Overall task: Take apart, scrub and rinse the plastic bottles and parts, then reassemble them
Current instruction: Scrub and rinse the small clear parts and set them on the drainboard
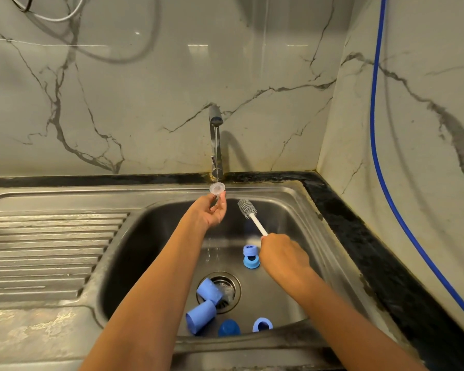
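At the frame's centre, the left hand [209, 210] pinches a clear nipple [217, 188] by its tip, held under water running from the tap [216, 140]. Just right, the right hand [281, 254] is clenched around a white-handled brush [251, 214], bristles up. Below, blue bottles [202, 307], caps [228, 328] and rings [251, 257] lie in the sink [150, 236] around the drain [227, 289].

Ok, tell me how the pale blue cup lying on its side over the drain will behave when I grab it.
The pale blue cup lies on its side on the drain, so a nudge will probably roll it. It sits in a wet sink under a running tap, so it is likely slippery. It looks like thin, hollow plastic, probably light.
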